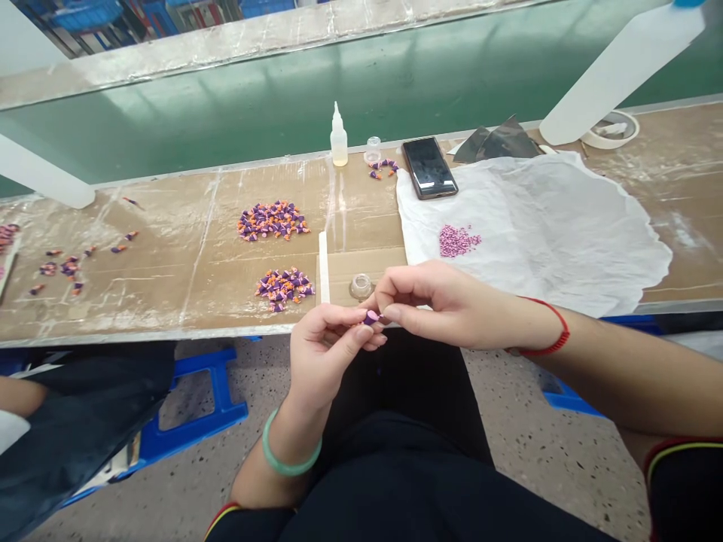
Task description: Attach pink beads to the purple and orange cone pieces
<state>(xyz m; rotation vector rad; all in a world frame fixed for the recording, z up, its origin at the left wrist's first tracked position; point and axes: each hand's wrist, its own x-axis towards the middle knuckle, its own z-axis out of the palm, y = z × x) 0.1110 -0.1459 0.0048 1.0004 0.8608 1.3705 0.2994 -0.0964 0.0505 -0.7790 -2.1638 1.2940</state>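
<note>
My left hand [327, 348] and my right hand [434, 301] meet just in front of the bench edge, above my lap. Both pinch one small purple piece [370, 318] between their fingertips. My left wrist wears a green bangle, my right a red string. On the bench right behind the hands lie a pile of purple and orange pieces [284, 287], a small clear cap [360, 286] and a white stick [324, 266]. A second, bigger pile [272, 220] lies farther back.
A white sheet [565, 226] at the right carries a heap of pink beads [457, 240]. A phone [429, 167], a glue bottle [338, 138] and a small jar [373, 149] stand at the back. Loose pieces [62, 265] scatter left. Blue stool [197, 406] and another person's dark clothing [79, 429] lower left.
</note>
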